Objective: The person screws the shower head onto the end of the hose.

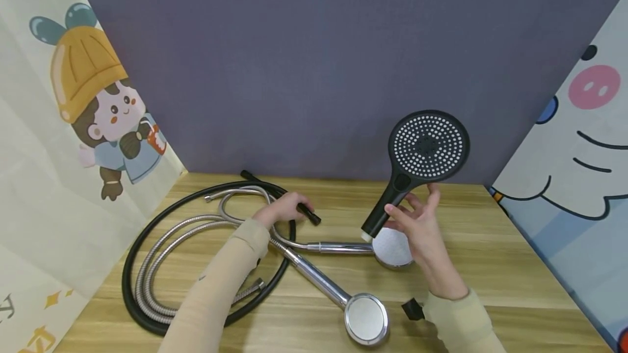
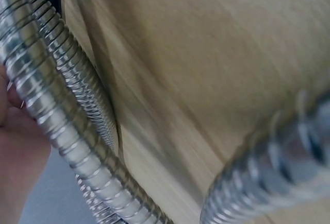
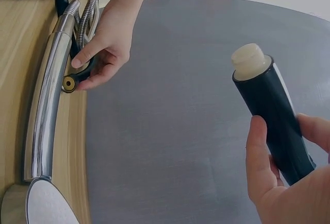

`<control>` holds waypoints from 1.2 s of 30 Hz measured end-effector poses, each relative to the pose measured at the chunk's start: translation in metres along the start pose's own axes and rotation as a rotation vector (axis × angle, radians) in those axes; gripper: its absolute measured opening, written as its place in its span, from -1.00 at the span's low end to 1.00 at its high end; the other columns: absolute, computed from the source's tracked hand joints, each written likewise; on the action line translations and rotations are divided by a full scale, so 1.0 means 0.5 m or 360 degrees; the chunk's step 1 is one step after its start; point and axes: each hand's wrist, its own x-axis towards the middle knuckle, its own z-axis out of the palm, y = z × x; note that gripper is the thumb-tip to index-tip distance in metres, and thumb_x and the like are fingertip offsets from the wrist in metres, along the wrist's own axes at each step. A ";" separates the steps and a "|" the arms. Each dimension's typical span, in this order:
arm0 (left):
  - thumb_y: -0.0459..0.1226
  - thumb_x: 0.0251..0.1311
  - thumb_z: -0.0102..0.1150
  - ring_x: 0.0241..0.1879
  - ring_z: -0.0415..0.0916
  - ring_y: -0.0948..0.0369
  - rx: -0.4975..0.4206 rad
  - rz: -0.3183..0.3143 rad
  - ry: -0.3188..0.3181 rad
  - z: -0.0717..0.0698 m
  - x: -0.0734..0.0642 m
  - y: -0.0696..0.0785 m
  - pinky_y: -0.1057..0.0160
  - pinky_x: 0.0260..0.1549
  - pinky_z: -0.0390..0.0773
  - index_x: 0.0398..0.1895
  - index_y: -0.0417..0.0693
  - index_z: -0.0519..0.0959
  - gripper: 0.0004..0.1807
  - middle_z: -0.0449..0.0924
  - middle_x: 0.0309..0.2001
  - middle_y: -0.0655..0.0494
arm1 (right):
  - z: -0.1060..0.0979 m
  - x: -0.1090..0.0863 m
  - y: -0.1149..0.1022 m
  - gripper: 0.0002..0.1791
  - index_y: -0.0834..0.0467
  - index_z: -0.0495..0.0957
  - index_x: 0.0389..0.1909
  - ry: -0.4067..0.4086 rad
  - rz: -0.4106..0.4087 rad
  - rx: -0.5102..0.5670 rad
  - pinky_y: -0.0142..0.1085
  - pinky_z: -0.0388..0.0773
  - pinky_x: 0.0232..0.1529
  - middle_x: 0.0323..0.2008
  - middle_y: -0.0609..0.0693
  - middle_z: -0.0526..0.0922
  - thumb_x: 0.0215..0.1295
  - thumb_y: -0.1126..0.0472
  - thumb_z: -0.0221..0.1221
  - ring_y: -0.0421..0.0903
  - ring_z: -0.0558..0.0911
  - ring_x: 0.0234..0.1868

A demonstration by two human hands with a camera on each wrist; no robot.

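Observation:
My right hand holds a black shower head by its handle, raised above the table with its spray face towards me. A pale plug-like end sticks out of the handle in the right wrist view. My left hand pinches a black shower hose near one end, close over the table. That end shows a brass-coloured centre in the right wrist view. Ribbed metal hose crosses close before the left wrist camera, with only part of the left hand visible beside it.
Two chrome shower heads lie on the wooden table: one in front, another partly behind my right hand. Silver hoses coil within the black hose's loop. A small black piece lies near my right sleeve. A grey panel stands behind.

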 end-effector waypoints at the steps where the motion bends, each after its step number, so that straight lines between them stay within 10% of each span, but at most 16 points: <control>1: -0.40 0.08 0.29 0.11 0.46 0.06 0.0015 0.0006 0.0003 0.001 0.000 0.002 0.09 0.16 0.40 -0.10 -0.02 0.63 -0.72 0.60 0.01 0.04 | -0.001 0.000 0.000 -0.01 -0.24 -0.22 0.32 0.0001 -0.0003 0.0000 -0.23 0.67 -0.38 -0.14 -0.01 0.46 0.17 0.57 0.13 -0.18 0.64 -0.34; 19: -0.28 0.11 0.29 -0.02 0.53 0.16 0.0035 0.0002 -0.0031 0.005 -0.011 0.004 0.17 0.03 0.48 -0.19 0.01 0.64 -0.82 0.64 -0.12 0.14 | 0.000 -0.008 0.005 0.04 -0.27 -0.27 0.34 0.0023 0.0030 -0.0065 -0.20 0.67 -0.36 -0.12 -0.01 0.46 0.16 0.51 0.17 -0.16 0.66 -0.30; 36: -0.21 0.14 0.25 0.01 0.52 0.12 -0.0112 0.0097 0.0156 -0.043 -0.027 0.048 0.16 0.00 0.52 -0.12 0.04 0.65 -0.78 0.63 -0.06 0.10 | 0.003 0.000 -0.008 0.03 -0.25 -0.30 0.34 0.0042 0.0068 -0.0075 -0.19 0.67 -0.33 -0.12 -0.01 0.46 0.18 0.49 0.17 -0.17 0.66 -0.30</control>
